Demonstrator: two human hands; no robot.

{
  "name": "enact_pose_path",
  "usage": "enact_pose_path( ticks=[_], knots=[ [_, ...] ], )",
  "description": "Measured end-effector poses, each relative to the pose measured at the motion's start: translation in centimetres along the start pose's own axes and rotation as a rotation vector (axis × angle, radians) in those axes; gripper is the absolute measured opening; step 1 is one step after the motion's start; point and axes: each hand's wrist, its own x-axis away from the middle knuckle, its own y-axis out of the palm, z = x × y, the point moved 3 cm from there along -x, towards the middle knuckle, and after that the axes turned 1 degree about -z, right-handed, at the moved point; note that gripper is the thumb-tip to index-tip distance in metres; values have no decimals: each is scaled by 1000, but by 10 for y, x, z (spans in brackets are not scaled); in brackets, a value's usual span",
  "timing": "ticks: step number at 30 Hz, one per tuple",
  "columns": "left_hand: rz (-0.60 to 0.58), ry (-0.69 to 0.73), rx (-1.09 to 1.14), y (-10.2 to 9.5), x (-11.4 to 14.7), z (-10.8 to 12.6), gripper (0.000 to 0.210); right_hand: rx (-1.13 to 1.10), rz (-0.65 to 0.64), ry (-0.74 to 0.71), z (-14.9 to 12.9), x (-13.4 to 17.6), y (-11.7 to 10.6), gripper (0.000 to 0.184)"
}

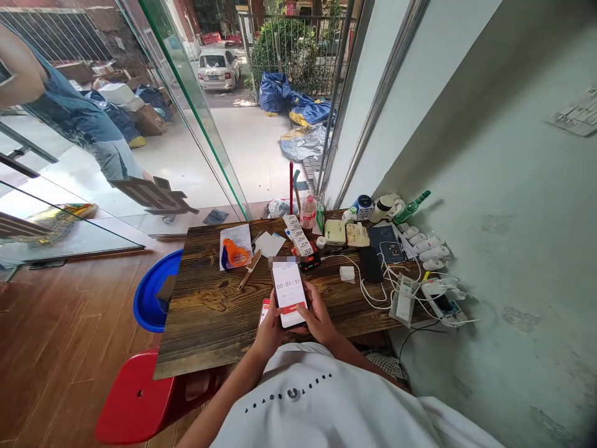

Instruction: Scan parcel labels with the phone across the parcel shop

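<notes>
**Phone held in both hands over a cluttered wooden table**

At far left a person [69, 106] in a blue top stands behind the glass door [186, 93]. Lower down, a red chair [135, 398] sits by the near corner of the table [205, 317], with a blue basin [149, 292] just beyond it at the table's left edge. On the tabletop, an orange tape dispenser [236, 254] lies on a sheet of paper [240, 236], a small stick [249, 269] beside it, then a strip of labels [298, 235] and a drink bottle [308, 213] near the far edge. To the right lie two cream boxes [345, 233], a dark booklet [387, 244], white cables [373, 292] and a row of chargers [429, 249] against the wall.

The phone [289, 294] stands tilted above the table's near edge, its screen lit with a timer. The left hand [269, 333] wraps its lower left side, fingers curled behind it. The right hand [319, 317] clasps the lower right edge, thumb lying on the screen's bottom. Nothing lies between the hands and the phone
</notes>
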Motion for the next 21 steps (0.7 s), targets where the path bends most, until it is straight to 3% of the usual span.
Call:
enact_pose_path(
  ticks=[7,10,13,15,17,19,21],
  knots=[
    [0,49,3,-5,-4,-7,80,33,-10,18,-9,4,0,64],
    [6,69,-15,-4,-8,-11,70,182,9,40,-10,5,-2,82],
    [-70,11,-130,-3,-18,-14,66,285,60,95,8,3,-7,97],
    [-108,-51,-328,-13,-31,-19,63,302,125,127,33,-1,-11,92],
    [-22,-65,-643,-34,-48,-25,60,357,222,144,62,-8,-20,87],
    [167,-39,-925,-64,-63,-32,58,423,319,170,92,-18,-32,89],
    [357,-51,-1064,-95,-70,-44,64,489,410,204,119,-29,-49,91]
  ],
)
